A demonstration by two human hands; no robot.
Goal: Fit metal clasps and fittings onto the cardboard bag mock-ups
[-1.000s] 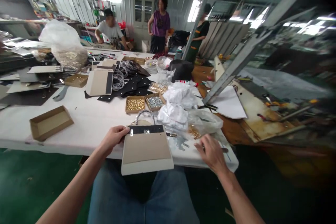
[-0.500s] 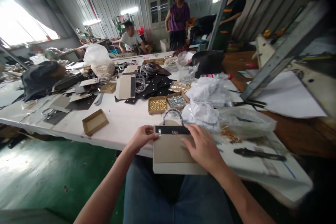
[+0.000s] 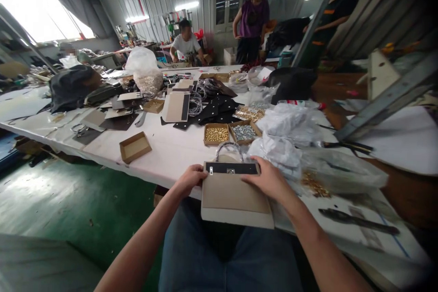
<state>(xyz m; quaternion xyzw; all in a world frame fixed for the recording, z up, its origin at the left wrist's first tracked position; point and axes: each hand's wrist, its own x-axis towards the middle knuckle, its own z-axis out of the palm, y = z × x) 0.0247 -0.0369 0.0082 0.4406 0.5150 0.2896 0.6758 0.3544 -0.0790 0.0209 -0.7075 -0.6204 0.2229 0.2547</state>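
A flat beige handbag panel (image 3: 236,194) lies at the table's near edge, partly over my lap. Along its top runs a black strip with small silver metal fittings, and a grey looped handle (image 3: 230,144) rises behind it. My left hand (image 3: 190,179) pinches the panel's upper left corner, thumb on the front. At the upper right corner, my right hand (image 3: 268,179) grips it with the thumb across the front; its fingertips are partly hidden behind. Just beyond stand a small box of gold-coloured hardware (image 3: 216,134) and a box of silver hardware (image 3: 244,132).
An open cardboard box (image 3: 135,147) sits to the left. Clear plastic bags (image 3: 290,123) and a dark tool (image 3: 357,221) lie to the right. Stacked panels (image 3: 176,107) and black pieces (image 3: 208,112) are farther back. A slanted metal post (image 3: 386,96) stands right. Several people are beyond the table.
My right hand has gone from lying over the panel's upper right to gripping its corner. The panel is slightly more tilted, and the whole view has swung left.
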